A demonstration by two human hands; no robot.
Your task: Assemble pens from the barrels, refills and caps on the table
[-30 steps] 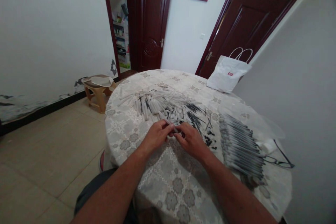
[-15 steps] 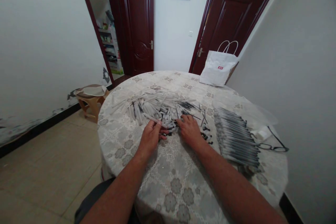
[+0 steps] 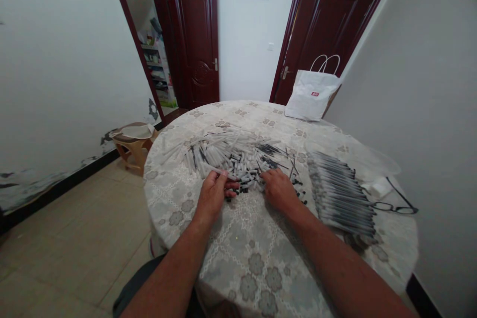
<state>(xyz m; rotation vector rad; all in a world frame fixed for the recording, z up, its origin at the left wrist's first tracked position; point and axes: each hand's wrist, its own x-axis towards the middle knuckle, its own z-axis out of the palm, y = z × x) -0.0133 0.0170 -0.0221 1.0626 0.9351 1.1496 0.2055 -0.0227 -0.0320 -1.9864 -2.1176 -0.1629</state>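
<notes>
My left hand [image 3: 214, 193] pinches a whitish pen barrel [image 3: 213, 168] between thumb and forefinger, its other fingers loosely curled below. My right hand [image 3: 279, 189] has its fingers bent together at the right side of a heap of pen caps [image 3: 246, 179], white with black parts. Whatever those fingertips grip is too small to make out. Beyond both hands lies a loose pile of translucent pen barrels [image 3: 212, 150]. Thin dark refills [image 3: 269, 149] are scattered to the right of that pile.
Rows of assembled pens [image 3: 339, 194] lie stacked on the right of the cloth-covered round table [image 3: 238, 258]. Glasses [image 3: 395, 207] rest beside them, near the table's right edge. A white paper bag [image 3: 312, 94] stands at the back right. A stool [image 3: 134, 146] is at the left.
My right hand has drawn slightly right, away from the left hand, opening a wider gap over the caps. The left hand still holds the barrel. The view has shifted a little.
</notes>
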